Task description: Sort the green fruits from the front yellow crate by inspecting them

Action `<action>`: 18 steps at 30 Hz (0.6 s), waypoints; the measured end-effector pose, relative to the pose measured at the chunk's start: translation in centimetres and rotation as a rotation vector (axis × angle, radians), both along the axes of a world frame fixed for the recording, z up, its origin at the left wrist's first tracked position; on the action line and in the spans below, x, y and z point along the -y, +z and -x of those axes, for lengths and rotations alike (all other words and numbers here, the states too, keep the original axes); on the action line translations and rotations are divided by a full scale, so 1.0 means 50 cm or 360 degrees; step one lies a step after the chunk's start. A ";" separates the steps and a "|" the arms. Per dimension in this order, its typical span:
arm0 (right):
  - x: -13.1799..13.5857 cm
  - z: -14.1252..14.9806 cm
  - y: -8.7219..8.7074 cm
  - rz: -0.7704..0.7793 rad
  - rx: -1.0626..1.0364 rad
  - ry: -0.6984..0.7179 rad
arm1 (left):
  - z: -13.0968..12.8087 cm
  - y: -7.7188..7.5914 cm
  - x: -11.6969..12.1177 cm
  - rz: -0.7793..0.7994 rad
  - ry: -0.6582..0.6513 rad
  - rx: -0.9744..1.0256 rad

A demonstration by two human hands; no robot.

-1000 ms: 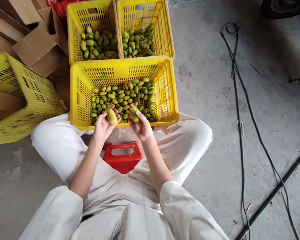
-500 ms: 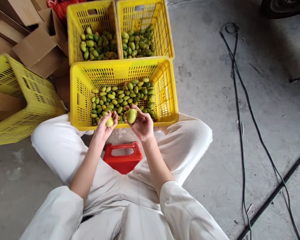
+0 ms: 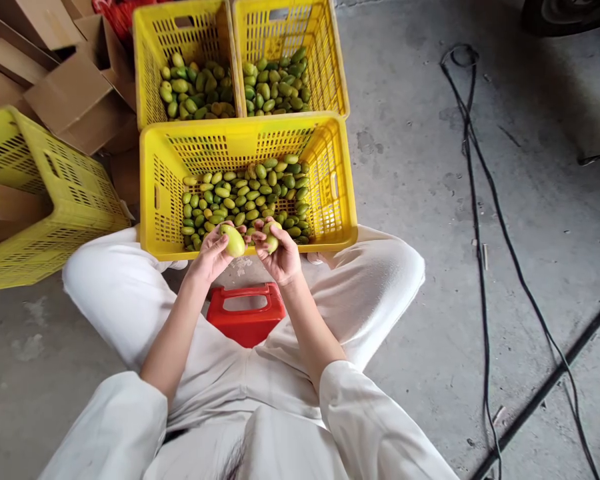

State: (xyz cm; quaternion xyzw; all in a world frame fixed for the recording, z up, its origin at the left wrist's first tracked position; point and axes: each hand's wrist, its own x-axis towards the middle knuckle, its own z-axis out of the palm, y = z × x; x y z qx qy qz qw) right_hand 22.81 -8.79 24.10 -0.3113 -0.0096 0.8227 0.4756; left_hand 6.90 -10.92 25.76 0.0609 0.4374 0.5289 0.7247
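One yellow crate [image 3: 243,147] sits at our twelve o'clock; over its near rim, our curled left hand [image 3: 211,259] now shows more of its green fruit [image 3: 233,242], our right hand [image 3: 285,259] half-closes round a second fruit [image 3: 271,239]: fresh sides face us.

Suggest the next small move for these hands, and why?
I'd probably roll the right fruit slightly in the right hand: its fingers cover part of the skin, so a turn could bring that into view. The left fruit, in the left hand, already shows much of its upper side.
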 end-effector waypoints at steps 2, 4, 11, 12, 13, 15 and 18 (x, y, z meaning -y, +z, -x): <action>-0.001 0.000 0.003 -0.0009 -0.0041 0.0038 | 0.001 -0.006 0.003 -0.0064 -0.0028 0.0025; -0.002 0.001 0.007 -0.0054 -0.0017 0.0058 | 0.002 -0.007 0.005 -0.0091 -0.0043 0.0051; -0.006 0.004 0.021 -0.0101 0.0046 0.0051 | 0.010 0.004 0.004 -0.0153 -0.0139 -0.0186; -0.006 0.005 0.022 -0.0103 0.0031 0.0044 | 0.011 0.004 0.003 -0.0181 -0.0133 -0.0200; -0.006 0.006 0.022 -0.0106 0.0019 0.0036 | 0.012 0.004 0.003 -0.0208 -0.0124 -0.0204; -0.004 0.007 0.020 -0.0107 0.0017 0.0038 | 0.012 0.006 0.001 -0.0221 -0.0097 -0.0208; -0.001 0.009 0.012 -0.0129 0.0013 0.0093 | 0.012 0.012 -0.002 -0.0135 -0.0039 -0.0176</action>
